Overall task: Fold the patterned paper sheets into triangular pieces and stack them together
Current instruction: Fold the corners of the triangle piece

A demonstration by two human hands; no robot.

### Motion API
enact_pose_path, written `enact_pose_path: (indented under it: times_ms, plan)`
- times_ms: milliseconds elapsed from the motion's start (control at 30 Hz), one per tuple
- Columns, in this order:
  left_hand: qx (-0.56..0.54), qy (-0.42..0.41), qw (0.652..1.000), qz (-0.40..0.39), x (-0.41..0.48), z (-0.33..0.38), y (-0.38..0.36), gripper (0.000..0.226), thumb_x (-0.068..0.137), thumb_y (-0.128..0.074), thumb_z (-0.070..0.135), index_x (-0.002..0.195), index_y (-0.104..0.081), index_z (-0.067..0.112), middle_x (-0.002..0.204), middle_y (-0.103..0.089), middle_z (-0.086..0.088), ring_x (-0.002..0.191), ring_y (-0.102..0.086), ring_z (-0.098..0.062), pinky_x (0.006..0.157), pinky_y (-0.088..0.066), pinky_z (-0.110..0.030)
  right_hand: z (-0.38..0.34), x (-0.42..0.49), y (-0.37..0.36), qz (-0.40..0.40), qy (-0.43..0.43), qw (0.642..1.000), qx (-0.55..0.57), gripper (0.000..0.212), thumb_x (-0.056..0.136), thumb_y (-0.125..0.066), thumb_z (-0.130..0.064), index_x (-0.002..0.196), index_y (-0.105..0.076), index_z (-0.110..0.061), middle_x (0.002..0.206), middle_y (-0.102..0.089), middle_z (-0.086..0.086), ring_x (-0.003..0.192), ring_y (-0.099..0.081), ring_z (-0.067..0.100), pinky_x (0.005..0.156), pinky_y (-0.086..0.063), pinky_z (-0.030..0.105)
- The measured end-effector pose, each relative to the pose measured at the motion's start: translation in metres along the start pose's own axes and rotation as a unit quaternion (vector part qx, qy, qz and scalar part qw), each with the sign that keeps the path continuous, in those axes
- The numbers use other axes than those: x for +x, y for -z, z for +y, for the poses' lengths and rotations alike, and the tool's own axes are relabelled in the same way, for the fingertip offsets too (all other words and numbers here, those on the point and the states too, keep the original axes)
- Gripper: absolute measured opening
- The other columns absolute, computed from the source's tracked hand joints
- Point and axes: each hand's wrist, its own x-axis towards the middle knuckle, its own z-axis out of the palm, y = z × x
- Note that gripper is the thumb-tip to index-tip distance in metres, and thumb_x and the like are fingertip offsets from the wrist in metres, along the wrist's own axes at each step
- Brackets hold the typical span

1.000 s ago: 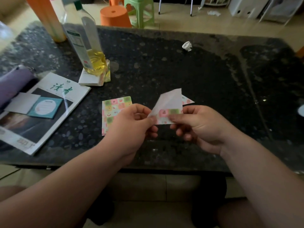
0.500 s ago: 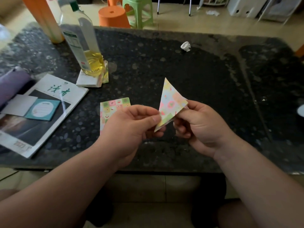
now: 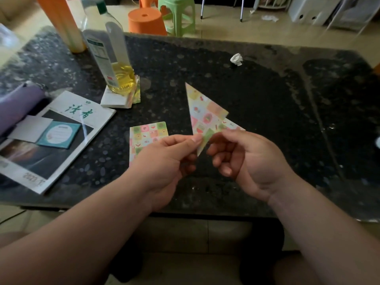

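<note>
A patterned paper folded into a triangle point(image 3: 202, 114) is held upright above the dark table point(image 3: 267, 95), its tip pointing away from me. My left hand point(image 3: 166, 159) pinches its lower edge between thumb and forefinger. My right hand point(image 3: 244, 159) pinches the same lower corner from the right. Behind the held piece, a second folded triangle point(image 3: 233, 124) lies on the table, mostly hidden. A flat patterned sheet point(image 3: 147, 133) lies on the table to the left, partly covered by my left hand.
An oil bottle point(image 3: 115, 58) stands on a pad of paper point(image 3: 120, 97) at the back left. A magazine point(image 3: 55, 134) with a teal card lies at the left. A crumpled white scrap point(image 3: 236, 59) sits further back. Stools stand beyond the table.
The paper went from a half-folded sheet showing its white back to a closed patterned triangle, then turned more upright and rose slightly. Both hands kept hold of it.
</note>
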Motion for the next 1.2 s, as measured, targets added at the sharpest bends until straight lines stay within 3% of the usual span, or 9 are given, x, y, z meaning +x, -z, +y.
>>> enact_pose_path:
  times_ms: [133, 267, 400, 500, 700, 867, 1033, 1200]
  plan:
    - [-0.029, -0.011, 0.999, 0.01, 0.002, -0.002, -0.001, 0.016, 0.07, -0.079, 0.027, 0.078, -0.072, 0.015, 0.068, -0.067, -0.003, 0.065, -0.057, -0.015, 0.072, -0.043, -0.035, 0.005, -0.005, -0.003, -0.033, 0.007, 0.994, -0.108, 0.01, 0.096, -0.062, -0.005, 0.096, -0.072, -0.001, 0.077, -0.073, 0.012, 0.06, -0.062, 0.018, 0.044, -0.042, 0.024]
    - [-0.043, -0.005, 0.999, -0.017, -0.001, -0.008, -0.007, 0.014, 0.082, -0.075, 0.022, 0.077, -0.071, 0.01, 0.06, -0.061, -0.004, 0.055, -0.056, -0.018, 0.055, -0.05, -0.036, 0.013, -0.011, -0.01, -0.052, 0.039, 0.979, -0.194, 0.016, 0.097, -0.066, -0.01, 0.088, -0.075, -0.002, 0.075, -0.074, 0.008, 0.057, -0.06, 0.014, 0.045, -0.042, 0.023]
    - [-0.063, -0.013, 0.998, -0.014, 0.002, -0.011, -0.007, 0.019, 0.081, -0.075, 0.023, 0.068, -0.067, 0.011, 0.055, -0.047, -0.006, 0.05, -0.047, -0.021, 0.051, -0.046, -0.035, 0.016, -0.012, -0.013, -0.043, 0.053, 0.982, -0.177, 0.026, 0.101, -0.06, -0.015, 0.083, -0.076, -0.005, 0.074, -0.073, 0.009, 0.056, -0.058, 0.016, 0.044, -0.04, 0.024]
    - [-0.05, -0.012, 0.998, -0.019, 0.002, -0.01, -0.006, 0.018, 0.082, -0.073, 0.02, 0.073, -0.064, 0.008, 0.056, -0.047, -0.006, 0.051, -0.051, -0.021, 0.049, -0.048, -0.033, 0.016, -0.011, -0.012, -0.015, 0.06, 0.984, -0.169, 0.028, 0.104, -0.055, -0.014, 0.082, -0.071, -0.006, 0.066, -0.068, 0.005, 0.052, -0.055, 0.015, 0.041, -0.038, 0.024]
    - [0.03, -0.004, 0.999, -0.041, 0.002, -0.011, -0.002, 0.016, 0.079, -0.076, 0.028, 0.072, -0.076, 0.014, 0.071, -0.068, -0.01, 0.068, -0.063, -0.02, 0.074, -0.047, -0.037, 0.01, -0.009, -0.007, -0.002, 0.034, 0.976, -0.216, 0.031, 0.104, -0.052, -0.014, 0.076, -0.065, -0.01, 0.054, -0.056, 0.0, 0.042, -0.044, 0.009, 0.038, -0.032, 0.018]
    - [-0.014, -0.025, 1.0, 0.013, 0.0, -0.01, -0.006, 0.019, 0.084, -0.074, 0.01, 0.066, -0.068, 0.005, 0.05, -0.057, -0.001, 0.044, -0.053, -0.009, 0.044, -0.045, -0.019, 0.007, -0.011, -0.008, -0.012, 0.048, 0.978, -0.203, 0.033, 0.103, -0.054, -0.01, 0.072, -0.065, -0.008, 0.051, -0.052, 0.0, 0.042, -0.043, 0.005, 0.041, -0.034, 0.015]
    - [-0.003, -0.01, 0.997, 0.074, 0.01, 0.0, 0.002, 0.009, 0.079, -0.079, 0.013, 0.074, -0.073, 0.01, 0.056, -0.053, 0.0, 0.051, -0.046, -0.01, 0.055, -0.041, -0.025, 0.015, -0.009, -0.011, -0.01, 0.068, 0.982, -0.174, 0.037, 0.103, -0.055, -0.009, 0.068, -0.067, -0.012, 0.052, -0.051, 0.001, 0.045, -0.042, 0.006, 0.043, -0.034, 0.014]
    - [-0.015, -0.026, 0.993, 0.111, 0.019, 0.011, 0.015, 0.008, 0.082, -0.079, 0.011, 0.078, -0.072, 0.01, 0.062, -0.054, 0.003, 0.052, -0.042, -0.007, 0.05, -0.037, -0.023, 0.008, -0.011, -0.009, -0.025, 0.059, 0.982, -0.178, 0.047, 0.103, -0.054, -0.01, 0.06, -0.068, -0.02, 0.053, -0.05, 0.003, 0.044, -0.041, 0.009, 0.043, -0.034, 0.019]
